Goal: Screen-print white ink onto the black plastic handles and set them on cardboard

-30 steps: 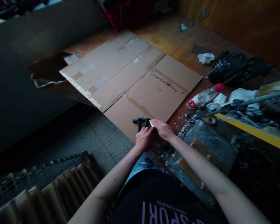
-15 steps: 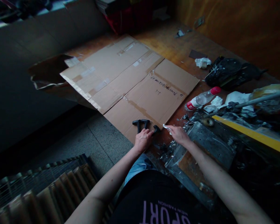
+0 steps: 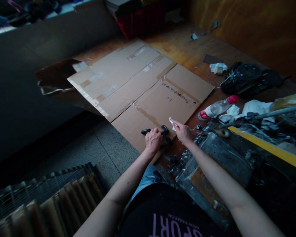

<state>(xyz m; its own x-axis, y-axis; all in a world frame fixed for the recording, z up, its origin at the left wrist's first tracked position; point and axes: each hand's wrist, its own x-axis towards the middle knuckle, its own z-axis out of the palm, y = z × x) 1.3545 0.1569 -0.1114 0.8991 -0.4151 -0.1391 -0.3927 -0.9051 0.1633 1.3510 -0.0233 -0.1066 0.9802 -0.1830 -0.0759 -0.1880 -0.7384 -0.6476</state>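
My left hand (image 3: 153,140) is closed, knuckles up, over black handle-shaped parts at the near corner of a flattened cardboard sheet (image 3: 123,75). One black part (image 3: 145,131) sticks out to the left of its fingers, another black part (image 3: 165,129) on the right. A third, bent black part (image 3: 167,142) lies beside the hand near the sheet's edge. How much of each part is in the grip is hidden by the fingers. My right hand (image 3: 183,133) pinches a small crumpled white wipe (image 3: 172,122) just above the cardboard, right of the black parts.
A plastic bottle with a red cap (image 3: 217,108) lies on the wooden table, near crumpled white paper (image 3: 218,68) and a black bag (image 3: 246,79). Machinery with a yellow bar (image 3: 266,143) stands at the right. A rack of boards (image 3: 51,204) is at lower left.
My right hand has moved up and left over the cardboard with the white wipe. My left hand has shifted among the black parts, which now lie differently, more spread about it.
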